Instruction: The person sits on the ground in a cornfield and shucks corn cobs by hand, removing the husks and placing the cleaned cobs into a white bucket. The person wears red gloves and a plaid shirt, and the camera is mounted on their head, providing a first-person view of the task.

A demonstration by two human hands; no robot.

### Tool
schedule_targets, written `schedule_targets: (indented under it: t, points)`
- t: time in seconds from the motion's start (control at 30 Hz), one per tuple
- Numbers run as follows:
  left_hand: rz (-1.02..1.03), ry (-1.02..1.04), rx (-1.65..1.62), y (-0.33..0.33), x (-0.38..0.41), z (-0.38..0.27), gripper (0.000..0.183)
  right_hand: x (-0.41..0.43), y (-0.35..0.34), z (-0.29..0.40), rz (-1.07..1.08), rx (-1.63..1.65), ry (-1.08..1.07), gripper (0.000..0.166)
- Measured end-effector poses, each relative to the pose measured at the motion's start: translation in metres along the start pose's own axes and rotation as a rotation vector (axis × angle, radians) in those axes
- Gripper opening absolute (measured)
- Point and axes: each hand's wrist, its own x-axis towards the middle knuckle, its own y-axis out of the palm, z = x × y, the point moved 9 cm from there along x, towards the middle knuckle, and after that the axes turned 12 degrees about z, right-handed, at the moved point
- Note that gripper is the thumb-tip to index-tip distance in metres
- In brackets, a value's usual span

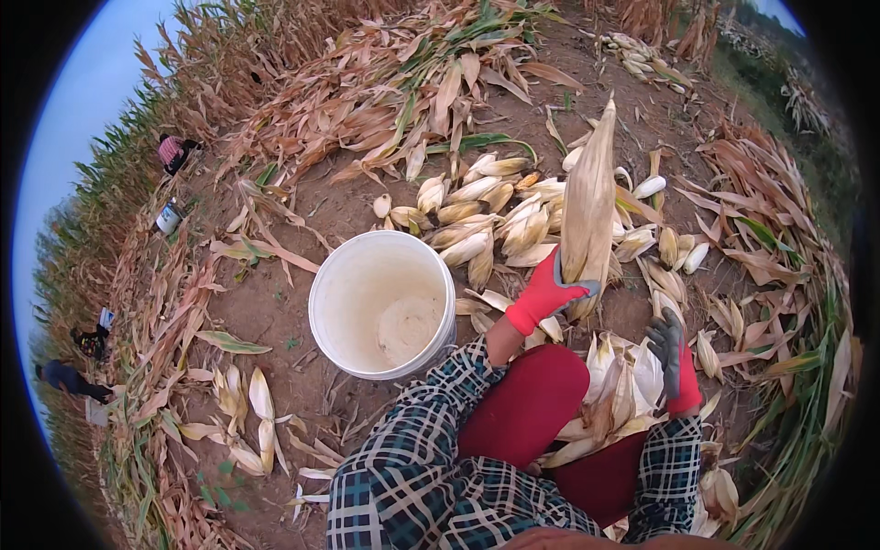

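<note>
My left hand (553, 294), in a red glove with a grey palm, grips a large corn ear in its dry husk (589, 199) near the lower end. The ear stands nearly upright, its pointed tip away from me. To its right, my right hand (674, 361) is in a matching glove, its fingers apart and nothing seen in them. Just beyond those fingers lies a husk-covered ear (667, 292). Loose pale husks (612, 392) are heaped between my knees. A white plastic bucket (347, 295) stands left of my left hand, its mouth towards me.
Several husked-over ears (474, 213) lie piled beyond the bucket. Cut stalks and dry leaves (385, 96) cover the ground further off, with more stalks (777, 240) at right. Discarded husks (265, 419) lie at left. Three people (175, 152) are far off by the standing corn.
</note>
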Motion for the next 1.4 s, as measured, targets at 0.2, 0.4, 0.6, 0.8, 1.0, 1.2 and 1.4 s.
schedule_targets:
  t: [0.2, 0.4, 0.6, 0.8, 1.0, 1.2, 1.4]
  points:
    - [0.285, 0.661, 0.871, 0.111, 0.023, -0.101, 0.092, -0.019, 0.077, 0.019, 0.394, 0.859, 0.037, 0.078]
    - [0.614, 0.548, 1.209, 0.182, 0.005, -0.04, 0.073, -0.047, 0.06, 0.049, 0.199, 0.753, -0.088, 0.066]
    - [0.479, -0.066, 0.147, 0.146, 0.037, 0.027, 0.067, -0.054, 0.014, 0.014, -0.077, 0.337, -0.178, 0.059]
    - [0.649, -0.307, -0.318, 0.208, 0.002, 0.062, 0.083, -0.028, -0.019, 0.024, -0.427, 0.152, -0.5, 0.067]
    - [0.674, -0.422, -0.502, 0.21, 0.012, 0.046, 0.064, -0.012, -0.023, 0.056, -0.323, 0.433, -0.589, 0.056]
    - [0.665, -0.225, 0.18, 0.198, 0.006, 0.039, 0.087, -0.066, -0.052, 0.081, -0.67, -0.002, -0.495, 0.054]
    - [0.58, 0.004, 0.536, 0.201, 0.008, 0.02, 0.092, -0.082, -0.069, 0.072, -0.985, -0.049, -0.313, 0.046]
